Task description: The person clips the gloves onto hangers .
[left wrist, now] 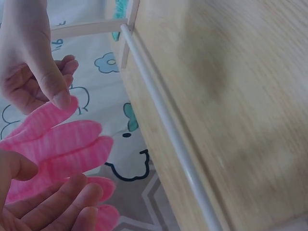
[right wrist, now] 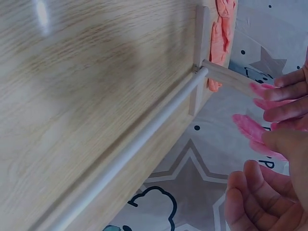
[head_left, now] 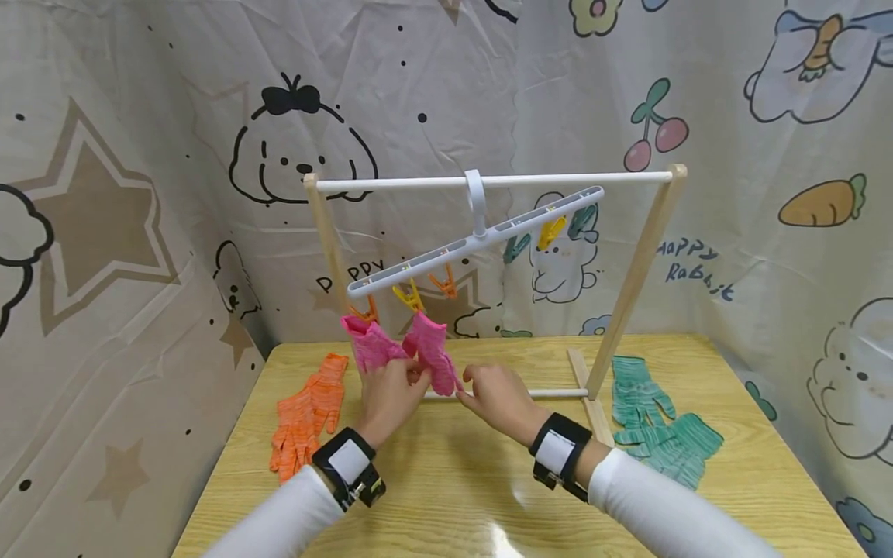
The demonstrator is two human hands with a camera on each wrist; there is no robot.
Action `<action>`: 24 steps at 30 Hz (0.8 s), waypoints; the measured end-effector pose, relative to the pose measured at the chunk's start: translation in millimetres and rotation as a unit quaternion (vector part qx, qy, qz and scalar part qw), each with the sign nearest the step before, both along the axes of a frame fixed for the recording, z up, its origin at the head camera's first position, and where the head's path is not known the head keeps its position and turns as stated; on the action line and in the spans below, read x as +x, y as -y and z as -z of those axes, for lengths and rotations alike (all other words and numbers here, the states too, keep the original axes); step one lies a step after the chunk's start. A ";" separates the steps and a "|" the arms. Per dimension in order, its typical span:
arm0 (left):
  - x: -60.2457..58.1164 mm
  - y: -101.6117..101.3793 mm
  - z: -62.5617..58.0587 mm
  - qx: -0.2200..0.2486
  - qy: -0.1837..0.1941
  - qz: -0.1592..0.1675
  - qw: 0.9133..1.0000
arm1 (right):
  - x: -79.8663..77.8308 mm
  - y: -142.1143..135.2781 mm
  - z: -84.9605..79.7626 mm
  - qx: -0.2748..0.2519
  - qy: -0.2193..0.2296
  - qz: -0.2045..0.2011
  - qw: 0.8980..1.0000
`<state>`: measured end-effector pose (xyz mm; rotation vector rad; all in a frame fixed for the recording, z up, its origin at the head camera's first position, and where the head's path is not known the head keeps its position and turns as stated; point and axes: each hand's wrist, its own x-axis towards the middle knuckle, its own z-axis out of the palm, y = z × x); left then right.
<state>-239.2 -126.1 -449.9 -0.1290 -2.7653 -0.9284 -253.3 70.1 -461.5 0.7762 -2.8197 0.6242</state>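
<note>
Two pink knit gloves hang side by side from the low left end of a grey clip hanger (head_left: 418,267). The left pink glove (head_left: 375,345) is under an orange clip (head_left: 366,311), the right pink glove (head_left: 431,353) under a yellow clip (head_left: 409,296). My left hand (head_left: 388,395) holds pink glove fabric between thumb and fingers, its fingers partly curled. My right hand (head_left: 504,401) pinches a finger of the right glove, thumb pressed on the pink fingertip (left wrist: 72,103). Its other fingers (right wrist: 255,197) are curled beside the glove.
The hanger tilts from a white rod (head_left: 405,184) on a wooden frame (head_left: 635,287). More orange, teal and yellow clips (head_left: 551,232) hang from it. Orange gloves (head_left: 307,415) lie on the table (head_left: 460,496) at left, green gloves (head_left: 670,434) at right. A lower rod (head_left: 558,394) spans the frame's base.
</note>
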 end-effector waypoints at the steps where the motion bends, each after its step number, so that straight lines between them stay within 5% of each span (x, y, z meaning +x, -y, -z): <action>1: 0.7 0.3 1.3 0.001 0.003 0.000 1.000 | 0.4 -0.5 0.6 0.000 0.002 0.000 1.000; 24: 20.4 -0.3 36.8 -0.044 0.020 0.005 0.999 | 12.8 -16.0 30.3 -0.009 0.041 0.001 0.999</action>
